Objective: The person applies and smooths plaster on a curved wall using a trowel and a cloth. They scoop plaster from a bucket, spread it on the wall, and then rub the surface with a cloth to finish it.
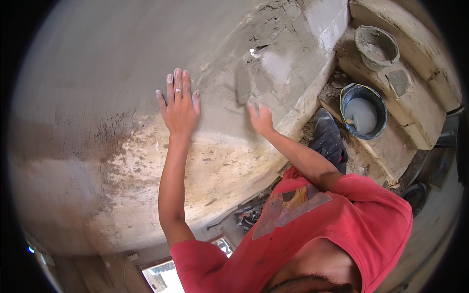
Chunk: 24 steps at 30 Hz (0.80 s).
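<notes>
A plastered wall (97,58) fills the left and middle, smooth wet grey above and bare, mottled pale plaster lower down. My left hand (179,110) lies on it with fingers stretched out and grey-dusted tips. To its right my right hand (260,117) grips a trowel (243,84), blurred by motion, on a patch of rough, lumpy grey mortar (278,68). My right fingers are partly smeared by the movement.
Concrete steps (415,112) rise at the right. A grey mortar-crusted bucket (376,46), a flat grey tool (397,82) and a dark bucket of cloudy liquid (361,112) stand on them. Debris lies along the wall's foot; a bright opening (166,276) shows at the bottom.
</notes>
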Each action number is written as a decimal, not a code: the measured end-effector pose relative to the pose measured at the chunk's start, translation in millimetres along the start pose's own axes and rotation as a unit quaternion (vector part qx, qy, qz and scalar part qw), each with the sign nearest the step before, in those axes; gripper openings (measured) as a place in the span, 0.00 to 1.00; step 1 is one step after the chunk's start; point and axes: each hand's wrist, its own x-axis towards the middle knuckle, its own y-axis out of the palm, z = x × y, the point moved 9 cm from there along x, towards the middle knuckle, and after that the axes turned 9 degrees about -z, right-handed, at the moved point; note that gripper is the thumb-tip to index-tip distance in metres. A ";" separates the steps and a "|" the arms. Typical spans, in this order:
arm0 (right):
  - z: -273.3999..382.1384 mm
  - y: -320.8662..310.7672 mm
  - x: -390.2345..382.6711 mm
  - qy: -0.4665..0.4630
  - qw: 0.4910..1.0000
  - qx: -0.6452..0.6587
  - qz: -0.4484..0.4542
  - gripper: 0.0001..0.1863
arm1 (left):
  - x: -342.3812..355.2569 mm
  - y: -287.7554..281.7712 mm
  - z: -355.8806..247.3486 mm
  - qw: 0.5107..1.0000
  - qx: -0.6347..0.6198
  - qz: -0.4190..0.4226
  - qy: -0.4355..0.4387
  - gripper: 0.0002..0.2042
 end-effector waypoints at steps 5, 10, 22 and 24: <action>-8.6 -7.4 13.3 0.080 0.994 0.039 -0.070 0.32 | 4.4 2.1 -11.2 0.999 -0.020 0.032 0.001 0.32; -84.4 -10.7 26.0 0.251 0.964 0.053 -0.069 0.35 | 15.8 8.1 -17.2 1.000 0.025 0.011 0.007 0.33; -115.2 -32.0 21.8 0.332 0.926 0.148 -0.108 0.34 | 40.4 11.6 -45.0 0.998 0.053 -0.020 0.036 0.31; -106.2 -35.5 18.4 0.170 0.980 0.011 -0.103 0.36 | 46.1 14.8 -45.9 0.997 0.065 -0.027 0.043 0.31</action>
